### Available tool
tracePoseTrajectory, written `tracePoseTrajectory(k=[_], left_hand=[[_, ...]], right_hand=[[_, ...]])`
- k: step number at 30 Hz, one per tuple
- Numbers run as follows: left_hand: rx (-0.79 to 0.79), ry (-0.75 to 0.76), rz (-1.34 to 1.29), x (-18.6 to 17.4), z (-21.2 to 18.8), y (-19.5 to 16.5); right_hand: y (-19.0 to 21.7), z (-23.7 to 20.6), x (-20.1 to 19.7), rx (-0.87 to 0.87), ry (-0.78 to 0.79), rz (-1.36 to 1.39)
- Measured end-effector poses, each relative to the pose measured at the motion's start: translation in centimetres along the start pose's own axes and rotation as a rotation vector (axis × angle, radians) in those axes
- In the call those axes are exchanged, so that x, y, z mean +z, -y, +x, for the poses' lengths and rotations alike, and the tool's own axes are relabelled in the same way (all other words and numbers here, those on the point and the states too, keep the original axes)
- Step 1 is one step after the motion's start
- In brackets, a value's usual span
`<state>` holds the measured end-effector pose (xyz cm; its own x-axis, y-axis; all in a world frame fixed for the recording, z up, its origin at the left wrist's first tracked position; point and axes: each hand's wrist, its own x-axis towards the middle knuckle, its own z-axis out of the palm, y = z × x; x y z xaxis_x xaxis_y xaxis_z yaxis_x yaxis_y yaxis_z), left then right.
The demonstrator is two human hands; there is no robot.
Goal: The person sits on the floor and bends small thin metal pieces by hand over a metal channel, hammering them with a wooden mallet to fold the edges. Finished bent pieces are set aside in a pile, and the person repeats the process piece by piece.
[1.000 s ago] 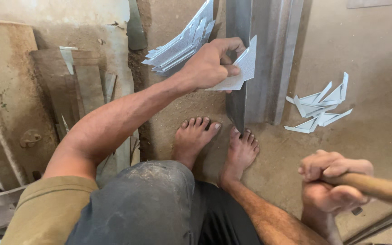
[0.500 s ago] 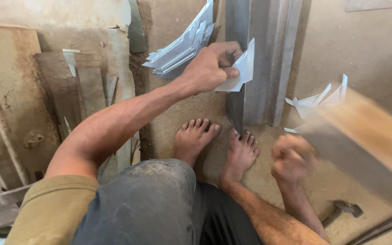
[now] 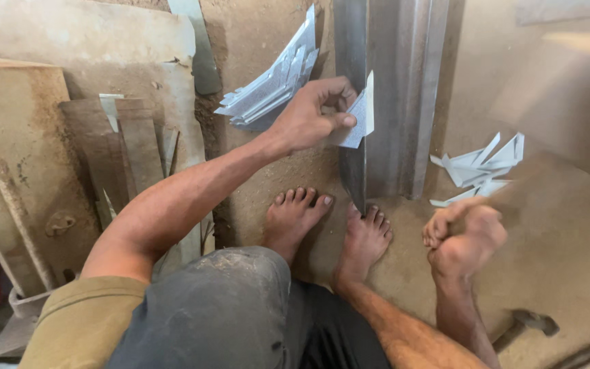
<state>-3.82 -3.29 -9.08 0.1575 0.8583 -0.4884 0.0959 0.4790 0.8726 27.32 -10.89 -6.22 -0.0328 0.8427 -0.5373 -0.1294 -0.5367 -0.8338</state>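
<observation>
My left hand [image 3: 308, 117] pinches a small pale sheet-metal piece [image 3: 362, 121] against the top edge of an upright steel bar [image 3: 354, 174] that stands on the sandy floor. Both of my bare feet [image 3: 367, 236] rest at the foot of that bar. My right hand [image 3: 466, 238] is a closed fist low on the right, gripping a wooden mallet [image 3: 513, 188]. The mallet is smeared by motion blur and stretches up toward the top right corner. A bundle of similar cut metal strips [image 3: 274, 82] leans just behind my left hand.
A loose pile of white cut metal pieces [image 3: 481, 167] lies on the floor right of the bar. Rusty metal sheets and strips [image 3: 29, 157] lean at the left. A steel channel [image 3: 404, 102] stands behind the bar. A hammer [image 3: 530, 321] lies near the bottom right.
My right hand has swung the wooden mallet up from low right toward the top right. The left hand stays on the metal piece at the bar.
</observation>
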Motion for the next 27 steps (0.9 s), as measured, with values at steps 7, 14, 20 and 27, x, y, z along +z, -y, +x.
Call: tracePoseTrajectory(k=[7, 14, 20, 27], left_hand=[[0.143, -0.028, -0.046, 0.0, -0.6, 0.2], [0.081, -0.057, -0.075, -0.5, 1.6, 2.0], [0.12, -0.094, 0.018, -1.7, 3.5, 3.8], [0.15, -0.413, 0.161, 3.0, -1.4, 1.9]], right_hand=[[0.0, 0.4, 0.0, 0.061, 0.033, -0.323], [1.3, -0.2, -1.6, -0.316, 0.194, 0.156], [-3.0, 2.2, -0.2, 0.214, 0.008, 0.325], [-3.9, 1.1, -1.1, 0.285, 0.004, -0.223]])
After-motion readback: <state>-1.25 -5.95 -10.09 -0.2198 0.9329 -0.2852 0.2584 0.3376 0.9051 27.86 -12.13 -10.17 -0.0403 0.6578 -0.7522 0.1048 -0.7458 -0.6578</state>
